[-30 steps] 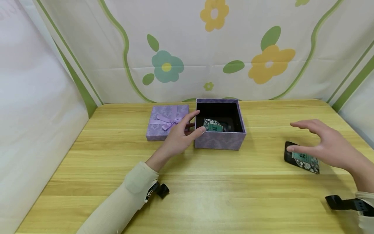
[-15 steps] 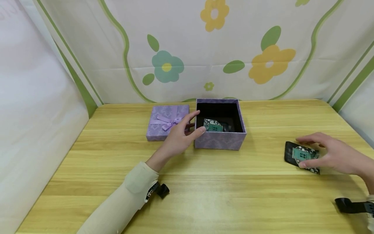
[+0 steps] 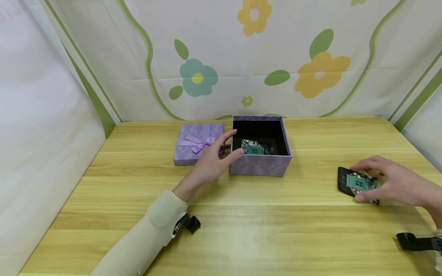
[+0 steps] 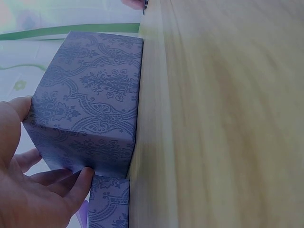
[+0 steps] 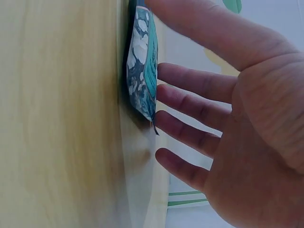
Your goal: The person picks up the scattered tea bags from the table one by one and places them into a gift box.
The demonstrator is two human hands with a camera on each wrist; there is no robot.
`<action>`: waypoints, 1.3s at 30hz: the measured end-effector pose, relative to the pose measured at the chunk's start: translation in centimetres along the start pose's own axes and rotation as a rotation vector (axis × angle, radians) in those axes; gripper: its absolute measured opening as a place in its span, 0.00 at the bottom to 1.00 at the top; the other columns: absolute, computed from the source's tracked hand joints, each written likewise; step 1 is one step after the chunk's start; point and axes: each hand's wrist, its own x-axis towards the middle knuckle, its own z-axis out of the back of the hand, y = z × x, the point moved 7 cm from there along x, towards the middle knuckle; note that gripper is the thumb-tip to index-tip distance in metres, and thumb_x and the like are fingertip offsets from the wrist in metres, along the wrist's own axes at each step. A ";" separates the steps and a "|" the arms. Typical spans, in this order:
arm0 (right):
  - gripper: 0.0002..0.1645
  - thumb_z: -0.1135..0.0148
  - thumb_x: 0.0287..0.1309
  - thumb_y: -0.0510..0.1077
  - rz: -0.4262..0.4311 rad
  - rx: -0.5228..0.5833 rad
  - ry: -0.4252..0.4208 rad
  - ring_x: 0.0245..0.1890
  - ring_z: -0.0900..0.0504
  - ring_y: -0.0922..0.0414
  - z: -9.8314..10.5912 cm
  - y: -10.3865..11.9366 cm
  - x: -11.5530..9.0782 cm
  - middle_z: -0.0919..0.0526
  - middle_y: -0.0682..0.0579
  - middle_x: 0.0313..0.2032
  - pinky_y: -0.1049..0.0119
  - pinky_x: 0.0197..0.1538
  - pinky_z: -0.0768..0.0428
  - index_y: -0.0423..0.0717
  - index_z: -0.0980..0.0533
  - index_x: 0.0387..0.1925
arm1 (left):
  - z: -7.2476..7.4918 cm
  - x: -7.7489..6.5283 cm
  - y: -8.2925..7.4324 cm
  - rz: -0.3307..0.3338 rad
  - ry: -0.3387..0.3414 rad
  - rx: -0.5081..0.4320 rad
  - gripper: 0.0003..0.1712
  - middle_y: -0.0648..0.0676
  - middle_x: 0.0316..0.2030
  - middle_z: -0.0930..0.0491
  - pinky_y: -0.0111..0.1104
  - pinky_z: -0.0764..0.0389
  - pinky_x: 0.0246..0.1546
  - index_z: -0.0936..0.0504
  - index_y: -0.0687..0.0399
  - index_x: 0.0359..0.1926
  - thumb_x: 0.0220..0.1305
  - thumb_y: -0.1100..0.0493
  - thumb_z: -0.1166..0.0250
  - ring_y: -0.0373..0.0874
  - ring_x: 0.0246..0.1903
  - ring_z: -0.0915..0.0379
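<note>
An uncovered purple patterned gift box (image 3: 259,165) with a black inside stands near the back of the table. Inside it lies a small packet (image 3: 254,148) with a green label and white flowers. My left hand (image 3: 211,163) touches the box's left side, thumb at the front left corner, fingers fairly straight along the wall; the left wrist view shows fingertips against the box (image 4: 80,90). To the right, a matching black packet (image 3: 357,182) lies on the table. My right hand (image 3: 395,182) pinches it across, thumb at the near edge, index finger at the far edge.
The box's lid (image 3: 186,153), purple with a ribbon bow, lies left of the box, partly behind my left hand. Behind the wooden table (image 3: 262,230) hangs a white curtain (image 3: 228,46) printed with flowers.
My right hand has come down from above the packet, its thumb and fingers now at the packet's edges. The left hand, box and lid stay put.
</note>
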 end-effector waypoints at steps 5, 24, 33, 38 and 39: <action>0.52 0.13 0.47 0.57 0.010 -0.020 0.007 0.60 0.31 0.30 -0.1 0.1 0.2 0.37 0.28 0.70 0.36 0.49 0.24 0.39 0.25 0.68 | 0.0 -0.1 -0.1 0.004 0.002 -0.003 0.38 0.58 0.81 0.38 0.51 0.26 0.74 0.40 0.27 0.82 0.76 0.41 0.37 0.56 0.75 0.30; 0.46 0.15 0.50 0.57 0.073 -0.076 -0.084 0.57 0.25 0.39 0.0 1.1 0.8 0.25 0.35 0.63 0.76 0.44 0.33 0.41 0.23 0.65 | 0.0 -0.1 0.1 0.002 0.001 -0.004 0.37 0.57 0.81 0.37 0.51 0.25 0.74 0.39 0.24 0.81 0.76 0.41 0.36 0.55 0.74 0.29; 0.44 0.18 0.56 0.54 0.056 0.012 -0.137 0.61 0.28 0.64 0.3 1.3 0.6 0.24 0.36 0.64 0.62 0.58 0.29 0.46 0.27 0.70 | -0.1 -0.1 -0.1 0.004 0.002 -0.014 0.38 0.52 0.82 0.40 0.52 0.27 0.74 0.39 0.24 0.81 0.76 0.41 0.36 0.55 0.75 0.31; 0.42 0.19 0.58 0.53 0.077 0.026 -0.201 0.58 0.35 0.73 1.0 2.0 0.5 0.26 0.40 0.66 0.66 0.56 0.36 0.52 0.26 0.71 | 0.0 -0.2 -0.2 0.005 0.000 -0.009 0.38 0.55 0.82 0.39 0.52 0.26 0.74 0.40 0.27 0.82 0.77 0.41 0.37 0.54 0.75 0.31; 0.42 0.19 0.58 0.53 0.075 0.025 -0.212 0.57 0.35 0.72 1.1 2.2 0.5 0.27 0.42 0.66 0.66 0.56 0.36 0.53 0.26 0.72 | 0.0 -0.2 -0.2 0.005 0.000 -0.007 0.38 0.55 0.82 0.39 0.52 0.26 0.74 0.40 0.27 0.82 0.77 0.41 0.37 0.54 0.75 0.31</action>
